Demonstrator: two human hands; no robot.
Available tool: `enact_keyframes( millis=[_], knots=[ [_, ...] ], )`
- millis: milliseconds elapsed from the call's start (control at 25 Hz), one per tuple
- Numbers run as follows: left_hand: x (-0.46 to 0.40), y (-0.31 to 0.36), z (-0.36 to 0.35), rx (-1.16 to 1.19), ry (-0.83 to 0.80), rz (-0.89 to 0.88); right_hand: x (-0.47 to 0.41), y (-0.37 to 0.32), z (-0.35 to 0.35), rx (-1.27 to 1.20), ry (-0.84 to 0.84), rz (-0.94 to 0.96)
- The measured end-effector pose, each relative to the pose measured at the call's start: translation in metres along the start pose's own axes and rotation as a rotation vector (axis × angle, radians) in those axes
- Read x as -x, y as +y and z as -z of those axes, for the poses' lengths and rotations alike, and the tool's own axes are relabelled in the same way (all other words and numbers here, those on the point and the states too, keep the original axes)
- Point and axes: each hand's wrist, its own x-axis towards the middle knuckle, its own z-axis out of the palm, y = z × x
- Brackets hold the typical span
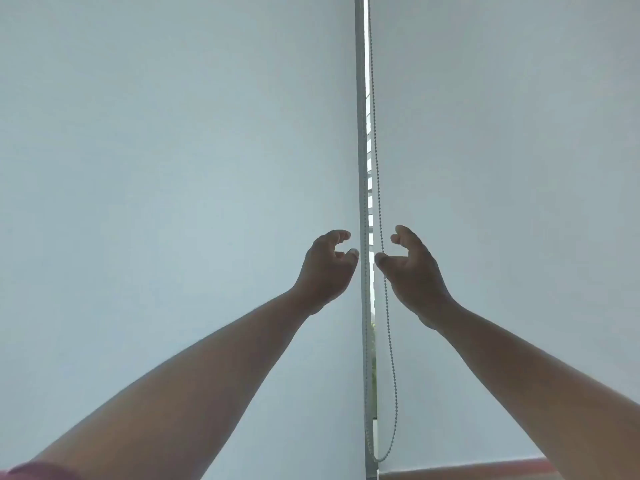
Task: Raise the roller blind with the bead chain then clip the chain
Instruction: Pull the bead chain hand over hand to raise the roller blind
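Observation:
Two pale roller blinds hang side by side, the left blind [173,168] and the right blind [502,150], both lowered. A thin bead chain [379,188] hangs in a long loop along the bright gap between them, its bottom bend near the lower edge. My left hand [327,268] is raised just left of the gap with curled fingers apart, holding nothing. My right hand [414,271] is raised just right of the chain, fingers apart; its thumb tip lies at the chain, and no grip shows.
A grey vertical frame post [362,133] runs the full height between the blinds. A reddish sill or ledge [450,471] shows under the right blind's bottom edge. Greenery shows through the gap low down.

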Motion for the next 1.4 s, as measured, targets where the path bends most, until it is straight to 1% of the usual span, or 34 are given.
enact_keyframes(
  millis=[80, 280, 320, 400, 480, 560, 680, 760, 840, 920, 1000, 1040, 1160, 1200, 1280, 1360, 1400],
  knots=[
    [-0.005, 0.003, -0.006, 0.101, -0.006, 0.075, -0.003, -0.001, -0.002, -0.062, 0.007, -0.023],
    [-0.011, -0.001, -0.012, 0.251, -0.079, 0.171, -0.005, -0.001, -0.007, -0.252, -0.061, -0.050],
    [-0.013, 0.000, -0.012, 0.288, -0.094, 0.166, -0.007, -0.002, -0.009, -0.285, -0.044, -0.044],
    [-0.019, 0.002, -0.009, 0.424, -0.114, 0.179, -0.014, -0.003, -0.013, -0.261, 0.075, -0.041],
    [-0.023, 0.009, -0.004, 0.540, -0.146, 0.180, -0.025, -0.003, -0.014, -0.157, 0.220, -0.037],
    [-0.024, 0.015, -0.003, 0.485, -0.183, 0.121, -0.035, -0.004, -0.013, -0.086, 0.256, -0.061],
    [-0.021, 0.020, -0.005, 0.361, -0.207, 0.020, -0.043, -0.002, -0.013, -0.059, 0.198, -0.140],
    [-0.019, 0.021, -0.004, 0.341, -0.202, -0.015, -0.045, 0.000, -0.015, -0.130, 0.143, -0.173],
    [-0.020, 0.021, -0.004, 0.328, -0.187, -0.049, -0.044, 0.001, -0.016, -0.230, 0.047, -0.176],
    [-0.021, 0.022, -0.004, 0.323, -0.136, -0.071, -0.043, 0.002, -0.016, -0.261, -0.012, -0.162],
    [-0.024, 0.025, -0.003, 0.359, -0.063, -0.087, -0.040, -0.002, -0.016, -0.245, 0.012, -0.143],
    [-0.026, 0.028, -0.002, 0.372, -0.041, -0.097, -0.037, -0.005, -0.017, -0.224, 0.054, -0.118],
    [-0.040, 0.038, 0.002, 0.408, -0.068, -0.064, -0.029, -0.020, -0.018, -0.212, 0.183, 0.006],
    [-0.046, 0.042, 0.002, 0.461, -0.082, -0.037, -0.027, -0.029, -0.018, -0.270, 0.196, 0.021],
    [-0.055, 0.049, 0.002, 0.630, -0.104, 0.037, -0.022, -0.047, -0.016, -0.447, 0.187, -0.035],
    [-0.064, 0.056, 0.002, 0.788, -0.152, 0.108, -0.019, -0.060, -0.010, -0.616, 0.109, -0.099],
    [-0.067, 0.060, 0.002, 0.823, -0.169, 0.145, -0.017, -0.066, -0.007, -0.687, 0.038, -0.120]
  ],
)
